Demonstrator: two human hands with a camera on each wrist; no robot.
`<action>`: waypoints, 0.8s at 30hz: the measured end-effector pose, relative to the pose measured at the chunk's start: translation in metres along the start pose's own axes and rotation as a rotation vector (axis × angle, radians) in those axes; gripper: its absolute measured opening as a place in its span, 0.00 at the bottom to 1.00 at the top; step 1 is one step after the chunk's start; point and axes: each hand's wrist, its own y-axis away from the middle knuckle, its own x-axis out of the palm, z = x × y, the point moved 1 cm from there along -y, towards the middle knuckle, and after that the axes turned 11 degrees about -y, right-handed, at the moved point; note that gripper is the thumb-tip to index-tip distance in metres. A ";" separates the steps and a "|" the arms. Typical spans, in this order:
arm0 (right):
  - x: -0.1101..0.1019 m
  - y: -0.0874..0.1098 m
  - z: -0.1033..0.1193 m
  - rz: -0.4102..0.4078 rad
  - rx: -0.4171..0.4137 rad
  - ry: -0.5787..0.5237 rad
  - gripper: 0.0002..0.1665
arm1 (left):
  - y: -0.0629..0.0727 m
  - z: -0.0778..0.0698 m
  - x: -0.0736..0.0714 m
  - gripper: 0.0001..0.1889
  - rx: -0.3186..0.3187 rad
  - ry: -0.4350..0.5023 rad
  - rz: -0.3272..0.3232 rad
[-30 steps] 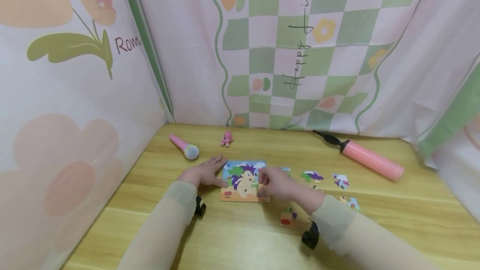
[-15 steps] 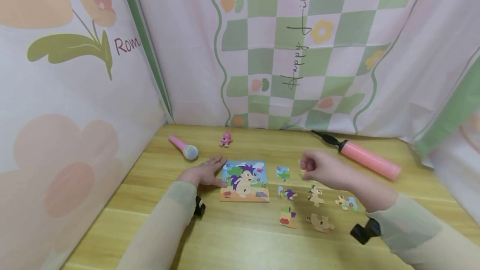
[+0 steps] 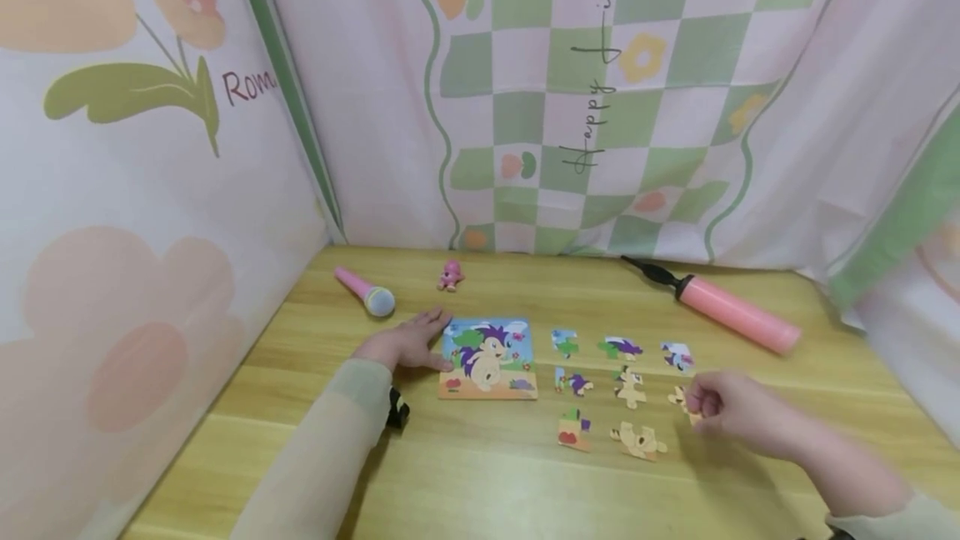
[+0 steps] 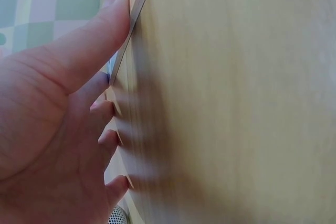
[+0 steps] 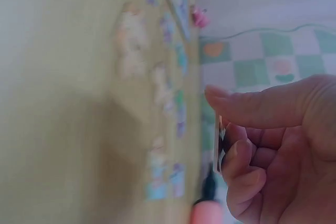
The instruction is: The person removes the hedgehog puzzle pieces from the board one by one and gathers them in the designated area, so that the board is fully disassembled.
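A square picture board (image 3: 489, 359) with a purple-spined hedgehog lies flat on the wooden table. My left hand (image 3: 405, 343) is at its left side, fingers spread on the table; the left wrist view shows the thumb (image 4: 97, 43) over the board's edge. Right of the board, several loose jigsaw pieces lie in spaced rows, among them a hedgehog-face piece (image 3: 630, 388) and a tan piece (image 3: 637, 440). My right hand (image 3: 738, 413) pinches a thin jigsaw piece (image 5: 217, 145) between thumb and fingers, beside the right-hand piece (image 3: 677, 396) of the middle row, which it partly covers.
A pink toy microphone (image 3: 366, 292) and a small pink figure (image 3: 451, 276) lie behind the board. At the back right is a pink hand pump (image 3: 738, 313) with a black nozzle. A checked curtain (image 3: 570, 107) hangs along the table's rear edge.
From over the board my right hand has moved right across the pieces, then down towards the lower right of the rows. My left hand stays at the board.
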 end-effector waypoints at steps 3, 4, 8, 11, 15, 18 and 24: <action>0.009 0.010 -0.016 -0.004 0.017 -0.005 0.15 | -0.004 0.005 0.003 0.52 0.000 -0.001 0.008; 0.011 0.012 -0.020 -0.007 0.022 -0.004 0.15 | -0.005 0.006 0.004 0.52 -0.001 -0.004 0.013; 0.021 0.017 -0.031 0.000 0.027 -0.013 0.16 | -0.007 0.009 0.005 0.54 0.002 0.010 0.013; 0.026 0.018 -0.035 0.010 0.030 -0.031 0.17 | -0.008 0.011 0.006 0.54 0.007 0.019 0.007; 0.029 0.019 -0.037 0.016 0.059 -0.050 0.18 | -0.008 0.009 0.005 0.54 0.012 0.015 0.003; 0.030 0.020 -0.038 0.025 0.072 -0.060 0.17 | -0.004 0.006 0.003 0.53 0.017 0.019 0.003; 0.031 0.020 -0.039 0.033 0.067 -0.061 0.15 | 0.003 0.005 0.001 0.52 0.013 0.020 0.008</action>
